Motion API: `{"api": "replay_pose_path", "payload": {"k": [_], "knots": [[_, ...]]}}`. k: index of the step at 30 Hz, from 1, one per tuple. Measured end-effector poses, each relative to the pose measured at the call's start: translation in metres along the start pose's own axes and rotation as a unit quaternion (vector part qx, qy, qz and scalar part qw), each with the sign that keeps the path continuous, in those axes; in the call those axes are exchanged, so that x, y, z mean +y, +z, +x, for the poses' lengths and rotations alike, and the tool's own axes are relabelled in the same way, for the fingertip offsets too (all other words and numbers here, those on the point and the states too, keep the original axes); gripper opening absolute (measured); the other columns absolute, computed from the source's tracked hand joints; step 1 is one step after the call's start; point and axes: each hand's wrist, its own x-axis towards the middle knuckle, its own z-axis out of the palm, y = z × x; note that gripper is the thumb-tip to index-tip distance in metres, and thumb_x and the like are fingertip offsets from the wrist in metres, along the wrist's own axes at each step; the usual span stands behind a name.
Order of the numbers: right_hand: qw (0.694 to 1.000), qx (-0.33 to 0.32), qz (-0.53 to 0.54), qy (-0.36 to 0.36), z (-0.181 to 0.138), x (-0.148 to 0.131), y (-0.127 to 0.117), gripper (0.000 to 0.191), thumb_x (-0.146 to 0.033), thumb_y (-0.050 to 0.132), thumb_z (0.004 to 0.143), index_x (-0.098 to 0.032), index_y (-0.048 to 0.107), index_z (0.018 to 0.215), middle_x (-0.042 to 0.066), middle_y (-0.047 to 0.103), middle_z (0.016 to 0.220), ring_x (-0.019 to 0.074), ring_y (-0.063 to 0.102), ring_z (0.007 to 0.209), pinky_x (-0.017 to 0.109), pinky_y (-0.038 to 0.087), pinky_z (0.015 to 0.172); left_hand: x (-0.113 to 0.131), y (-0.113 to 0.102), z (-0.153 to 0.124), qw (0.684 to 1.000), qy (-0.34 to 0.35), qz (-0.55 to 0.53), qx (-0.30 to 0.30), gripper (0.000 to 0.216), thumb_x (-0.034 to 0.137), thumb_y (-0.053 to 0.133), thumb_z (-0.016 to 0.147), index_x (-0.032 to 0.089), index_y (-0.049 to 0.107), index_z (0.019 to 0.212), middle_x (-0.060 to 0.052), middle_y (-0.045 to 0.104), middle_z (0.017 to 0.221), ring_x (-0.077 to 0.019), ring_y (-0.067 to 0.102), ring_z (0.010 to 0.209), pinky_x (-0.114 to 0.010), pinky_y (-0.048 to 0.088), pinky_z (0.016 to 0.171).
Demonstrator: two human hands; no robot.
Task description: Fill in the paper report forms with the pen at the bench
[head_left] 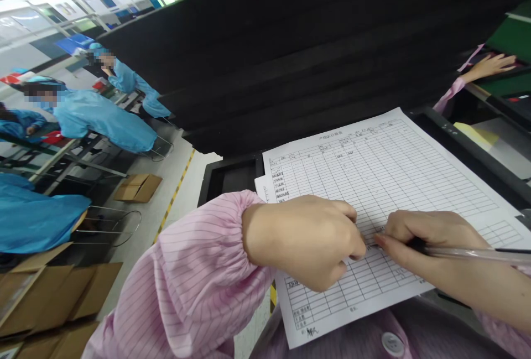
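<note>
A printed form (332,171), a white sheet with a ruled grid and some handwriting, lies in front of me on top of at least one more sheet. My right hand (431,237) rests on its lower right part, with the fingers closed around a pen (464,252). The pen has a clear barrel, and its tip points left at the grid, mostly hidden by the fingers. Close to that tip, my left hand (309,240) lies on the form with its fingers curled under. Whether it pinches anything cannot be seen.
A tall black panel (311,55) stands beyond the form. At right, another person's hand (492,67) reaches over a green surface (514,38). Workers in blue gowns (99,115) sit at left. Cardboard boxes (138,187) stand on the floor beside a yellow line (176,193).
</note>
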Motion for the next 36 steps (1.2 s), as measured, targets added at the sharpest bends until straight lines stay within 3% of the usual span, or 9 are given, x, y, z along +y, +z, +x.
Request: {"api": "replay_pose_path", "payload": {"k": [10,23,28,36], "knots": [[1.000,-0.021,0.009,0.020,0.0010,-0.0041,-0.0016,0.040,-0.031,0.050,0.084,-0.019,0.041,0.047,-0.004,0.040,0.041,0.0064,0.037,0.036,0.018,0.027,0.032,-0.0003,-0.0003,-0.0006,1.000,-0.007,0.004,-0.020,0.033,0.010,0.056,0.082,0.021,0.033,0.061,0.000,0.064,0.077,-0.0184,0.052,0.096,-0.030,0.050,0.081],[1.000,-0.017,0.009,-0.014,0.0009,0.0003,-0.0010,0.032,-0.022,0.048,0.079,-0.018,0.037,0.049,-0.005,0.038,0.042,0.0048,0.033,0.036,0.017,0.025,0.033,-0.0017,0.0037,-0.0019,1.000,0.014,-0.001,0.028,0.029,0.008,0.059,0.079,0.020,0.040,0.062,0.002,0.064,0.076,-0.0174,0.053,0.093,-0.029,0.050,0.081],[1.000,-0.011,0.013,0.002,-0.0018,0.0027,0.0013,0.037,-0.027,0.050,0.082,-0.018,0.037,0.049,-0.004,0.040,0.043,0.0059,0.036,0.038,0.018,0.028,0.035,-0.0019,0.0032,-0.0022,0.999,0.013,0.003,0.037,0.031,0.008,0.058,0.078,0.020,0.037,0.059,0.002,0.062,0.072,-0.0175,0.053,0.088,-0.028,0.049,0.070],[1.000,-0.001,0.012,-0.015,-0.0012,0.0023,0.0012,0.034,-0.023,0.049,0.081,-0.019,0.035,0.050,-0.006,0.036,0.042,0.0051,0.033,0.036,0.018,0.024,0.033,-0.0010,0.0009,0.0000,1.000,0.005,0.010,0.011,0.032,0.009,0.058,0.079,0.021,0.034,0.061,0.001,0.064,0.078,-0.0187,0.052,0.093,-0.030,0.050,0.079]]}}
